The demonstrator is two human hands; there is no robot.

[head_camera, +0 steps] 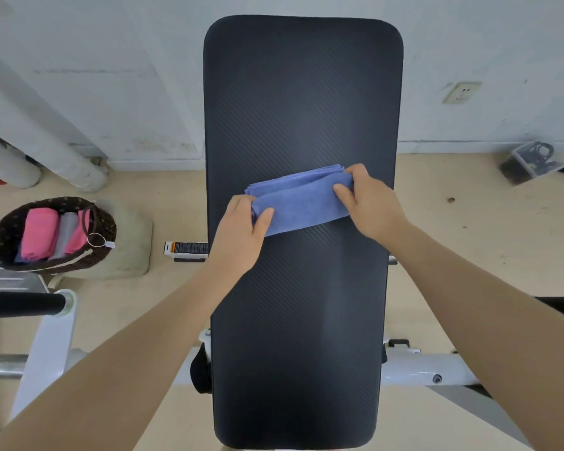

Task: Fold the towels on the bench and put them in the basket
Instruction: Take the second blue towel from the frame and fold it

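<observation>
Black bench (pixel 302 92), blue towel (pixel 302 203) lengthwise across it, ends gripped by left hand (pixel 241 227) and right hand (pixel 368 203).

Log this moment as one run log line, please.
step: folding | blue towel on bench | left hand grips left end | right hand grips right end | basket holds pink, grey towels

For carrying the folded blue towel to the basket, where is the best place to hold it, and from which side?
Probably by its two short ends, from above. The blue towel lies across the bench as a layered strip; the left hand and right hand already pinch those ends, which keeps the layers together.
</observation>
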